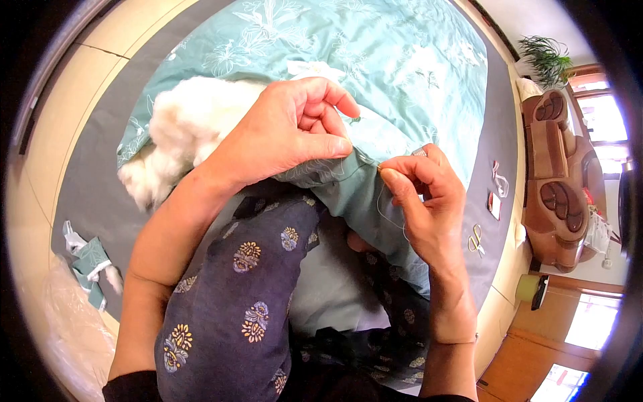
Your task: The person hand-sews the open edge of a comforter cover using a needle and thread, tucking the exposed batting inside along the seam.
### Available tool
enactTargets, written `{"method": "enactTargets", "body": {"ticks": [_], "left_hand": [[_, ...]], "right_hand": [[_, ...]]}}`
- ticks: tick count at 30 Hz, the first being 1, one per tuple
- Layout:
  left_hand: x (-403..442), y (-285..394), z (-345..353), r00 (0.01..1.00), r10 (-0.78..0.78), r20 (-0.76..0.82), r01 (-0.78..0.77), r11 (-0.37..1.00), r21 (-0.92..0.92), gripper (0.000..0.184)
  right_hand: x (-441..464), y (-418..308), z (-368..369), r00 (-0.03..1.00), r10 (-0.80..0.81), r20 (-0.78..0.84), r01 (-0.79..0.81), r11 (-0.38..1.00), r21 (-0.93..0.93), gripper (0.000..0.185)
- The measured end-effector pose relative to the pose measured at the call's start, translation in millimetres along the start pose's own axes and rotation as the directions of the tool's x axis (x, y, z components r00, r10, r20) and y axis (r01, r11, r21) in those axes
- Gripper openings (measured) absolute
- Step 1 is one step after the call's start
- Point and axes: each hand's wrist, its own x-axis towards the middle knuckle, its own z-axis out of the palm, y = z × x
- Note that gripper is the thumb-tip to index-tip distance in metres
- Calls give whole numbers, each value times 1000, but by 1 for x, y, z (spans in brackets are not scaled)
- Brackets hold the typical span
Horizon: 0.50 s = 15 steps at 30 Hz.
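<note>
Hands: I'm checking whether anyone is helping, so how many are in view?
2: the left hand over the teal fabric, and the right hand lower and to its right. No others show.

- We pinch a needle (380,167) between the thumb and forefinger of our right hand (425,194), at a fold of the teal fabric (402,94).
- We see a pale thread (380,204) looping below those fingers.
- Our left hand (298,127) has its thumb tip at the same fold, forefinger raised; we cannot tell how firmly it grips.
- Beside our left forearm we see a white fluffy mass (201,110) on the fabric.
- To the right we have scissors (475,240) lying on a grey sheet (499,144).
- Beyond it we see a brown sofa (549,181).
</note>
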Motion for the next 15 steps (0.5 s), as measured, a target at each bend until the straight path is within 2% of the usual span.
{"method": "enactTargets", "body": {"ticks": [1, 4, 7, 15], "left_hand": [[0, 0, 0, 1000, 0, -6, 0, 1000, 4, 34], [-1, 0, 2, 1000, 10, -15, -10, 1000, 6, 36], [-2, -1, 5, 999, 36, -20, -36, 999, 8, 36], [-4, -1, 12, 996, 61, -58, -60, 998, 21, 37]], "right_hand": [[0, -1, 1, 1000, 7, -7, -7, 1000, 11, 5], [2, -4, 4, 994, -99, -50, 90, 984, -157, 4], [2, -7, 7, 982, -175, -65, 153, 956, -249, 4], [-2, -4, 11, 969, -217, -118, 177, 944, -279, 6]]}}
